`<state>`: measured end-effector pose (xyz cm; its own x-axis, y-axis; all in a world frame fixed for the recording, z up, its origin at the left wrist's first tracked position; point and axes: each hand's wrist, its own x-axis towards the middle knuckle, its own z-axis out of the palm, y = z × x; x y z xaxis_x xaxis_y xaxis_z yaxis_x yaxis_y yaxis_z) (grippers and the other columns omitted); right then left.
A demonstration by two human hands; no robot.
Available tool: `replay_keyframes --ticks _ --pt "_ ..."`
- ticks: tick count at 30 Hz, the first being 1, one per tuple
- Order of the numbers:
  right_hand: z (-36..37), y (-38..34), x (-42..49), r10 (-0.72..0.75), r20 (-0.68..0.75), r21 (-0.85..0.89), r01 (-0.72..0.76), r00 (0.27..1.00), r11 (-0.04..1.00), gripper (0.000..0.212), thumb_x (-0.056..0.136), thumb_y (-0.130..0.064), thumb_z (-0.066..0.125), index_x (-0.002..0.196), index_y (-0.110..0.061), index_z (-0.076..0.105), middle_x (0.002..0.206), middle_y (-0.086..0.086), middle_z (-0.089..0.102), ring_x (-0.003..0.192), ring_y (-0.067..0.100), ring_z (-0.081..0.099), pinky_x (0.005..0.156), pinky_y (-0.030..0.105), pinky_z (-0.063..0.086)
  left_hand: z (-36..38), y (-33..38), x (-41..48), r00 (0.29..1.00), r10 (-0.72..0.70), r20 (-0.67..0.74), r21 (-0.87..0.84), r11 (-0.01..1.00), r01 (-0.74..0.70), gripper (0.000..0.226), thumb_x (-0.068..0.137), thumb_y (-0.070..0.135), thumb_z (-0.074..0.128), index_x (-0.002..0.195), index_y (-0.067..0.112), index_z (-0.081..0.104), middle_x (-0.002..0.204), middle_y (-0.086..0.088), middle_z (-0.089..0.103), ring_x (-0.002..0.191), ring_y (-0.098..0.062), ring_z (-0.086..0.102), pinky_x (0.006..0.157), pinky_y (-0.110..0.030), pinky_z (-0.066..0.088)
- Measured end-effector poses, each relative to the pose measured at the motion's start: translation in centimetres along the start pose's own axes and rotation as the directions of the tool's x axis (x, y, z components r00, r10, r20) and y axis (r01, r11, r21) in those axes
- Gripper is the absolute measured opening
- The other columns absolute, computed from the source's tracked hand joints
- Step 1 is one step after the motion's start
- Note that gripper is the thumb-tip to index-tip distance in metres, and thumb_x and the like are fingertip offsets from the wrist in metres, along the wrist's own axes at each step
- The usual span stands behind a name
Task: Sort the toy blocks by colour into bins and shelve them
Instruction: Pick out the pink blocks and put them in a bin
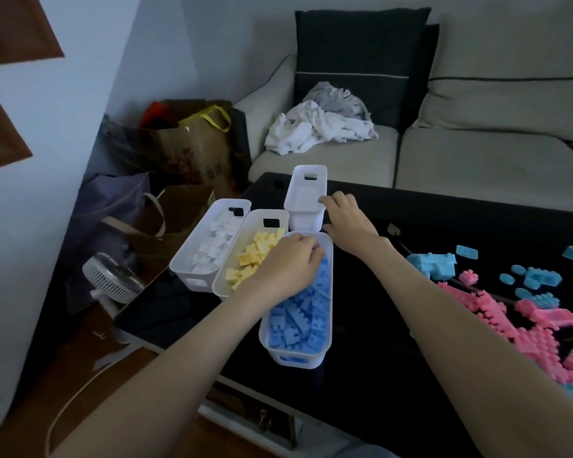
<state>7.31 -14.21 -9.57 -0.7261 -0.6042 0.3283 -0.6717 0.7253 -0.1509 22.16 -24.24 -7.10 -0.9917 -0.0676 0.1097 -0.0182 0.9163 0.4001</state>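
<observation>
Left hand [288,262] sits in the far end of a white bin [295,360] of dark blue blocks [298,319], fingers curled down among them; whether they hold anything cannot be told. Right hand [348,223] grips the near corner of an empty bin [306,193] just behind. Pink blocks [526,325] and pale blue blocks [434,264] lie loose on the black table [377,325]

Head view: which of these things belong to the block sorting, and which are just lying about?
Job:
white-block bin, yellow-block bin, blue-block bin, empty bin gripped by the right hand, left hand at the blue-block bin, loose pink blocks, loose light-blue blocks, table.

Lying about:
crumpled clothes, sofa, bags, fan.
</observation>
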Motion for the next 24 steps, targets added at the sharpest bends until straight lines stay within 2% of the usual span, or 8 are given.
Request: replay_keyframes --ticks 3,5,12,15,17,19,21,24 --pt "0.3 0.0 1.2 -0.034 0.127 0.001 0.034 0.991 0.999 0.063 0.093 -0.015 0.052 0.148 -0.015 0.021 0.147 0.004 0.028 0.120 0.028 0.033 0.102 0.035 0.036 -0.6 -0.2 1.1 1.000 -0.020 -0.021 0.034 0.999 0.021 0.030 0.101 0.024 0.036 0.113 0.007 0.057 0.109 -0.010 0.055 0.101 -0.026 0.052 0.088 -0.041 0.045" --pt "0.1 0.1 1.6 -0.010 0.237 0.073 -0.008 0.971 0.997 0.054 0.096 -0.017 0.047 0.147 -0.015 0.027 0.147 0.005 0.032 0.125 0.027 0.037 0.105 0.035 0.034 -0.8 -0.2 1.6 0.999 -0.047 0.007 0.058 0.997 0.046 0.030 0.100 0.022 0.036 0.118 0.007 0.056 0.116 -0.011 0.054 0.106 -0.027 0.052 0.091 -0.041 0.045" --pt "-1.0 1.5 -3.0 0.184 0.303 -0.002 -0.193 0.935 0.981 0.027 0.097 -0.028 0.044 0.102 -0.006 0.060 0.106 0.012 0.060 0.093 0.024 0.058 0.079 0.034 0.046 -0.9 0.3 -0.8 0.999 0.041 -0.017 -0.076 0.996 -0.042 0.040 0.095 0.008 0.041 0.134 0.015 0.044 0.137 -0.003 0.043 0.120 -0.017 0.044 0.094 -0.026 0.040" --pt "-1.8 1.6 -5.7 0.203 0.270 -0.009 -0.208 0.941 0.978 0.024 0.098 -0.024 0.042 0.102 -0.007 0.059 0.092 0.008 0.058 0.090 0.026 0.057 0.078 0.034 0.044 -1.4 0.1 -2.7 0.982 0.138 0.127 -0.096 0.987 -0.126 0.038 0.096 0.028 0.048 0.133 0.021 0.046 0.139 0.002 0.043 0.126 -0.013 0.042 0.098 -0.026 0.038" --pt "-3.3 1.5 -7.6 0.250 0.209 0.076 -0.271 0.945 0.960 0.027 0.098 -0.027 0.041 0.089 -0.006 0.056 0.074 0.002 0.049 0.082 0.025 0.053 0.072 0.034 0.041 -2.0 0.1 -4.4 0.938 0.184 0.293 -0.072 0.983 -0.171 0.060 0.088 0.052 0.055 0.140 0.027 0.038 0.144 0.006 0.037 0.133 -0.013 0.034 0.106 -0.032 0.034" --pt "-4.7 1.7 -9.1 0.281 0.132 0.130 -0.297 0.951 0.946 0.030 0.098 -0.025 0.043 0.083 -0.001 0.054 0.076 0.007 0.051 0.079 0.028 0.052 0.069 0.034 0.039 -2.0 0.3 -6.2 0.872 0.191 0.450 0.081 0.964 -0.253 0.090 0.076 0.066 0.061 0.147 0.032 0.019 0.152 0.008 0.021 0.141 -0.014 0.015 0.116 -0.041 0.020" --pt "-6.6 1.4 -10.3 0.295 0.134 0.115 -0.311 0.946 0.943 0.030 0.099 -0.023 0.041 0.088 0.002 0.056 0.076 0.009 0.053 0.075 0.027 0.050 0.066 0.032 0.037 -1.6 0.2 -7.3 0.832 0.186 0.523 0.226 0.911 -0.345 0.100 0.072 0.067 0.064 0.148 0.038 0.005 0.155 0.012 0.006 0.144 -0.013 -0.003 0.118 -0.049 0.002" --pt "-9.8 1.2 -12.0 0.322 0.151 0.090 -0.337 0.935 0.937 0.023 0.098 -0.015 0.039 0.092 -0.002 0.057 0.069 0.001 0.047 0.063 0.021 0.047 0.054 0.023 0.035 -0.9 0.4 -6.5 0.831 0.222 0.511 0.333 0.840 -0.429 0.081 0.083 0.055 0.059 0.147 0.041 0.013 0.157 0.004 0.008 0.146 -0.019 -0.008 0.115 -0.055 -0.006"
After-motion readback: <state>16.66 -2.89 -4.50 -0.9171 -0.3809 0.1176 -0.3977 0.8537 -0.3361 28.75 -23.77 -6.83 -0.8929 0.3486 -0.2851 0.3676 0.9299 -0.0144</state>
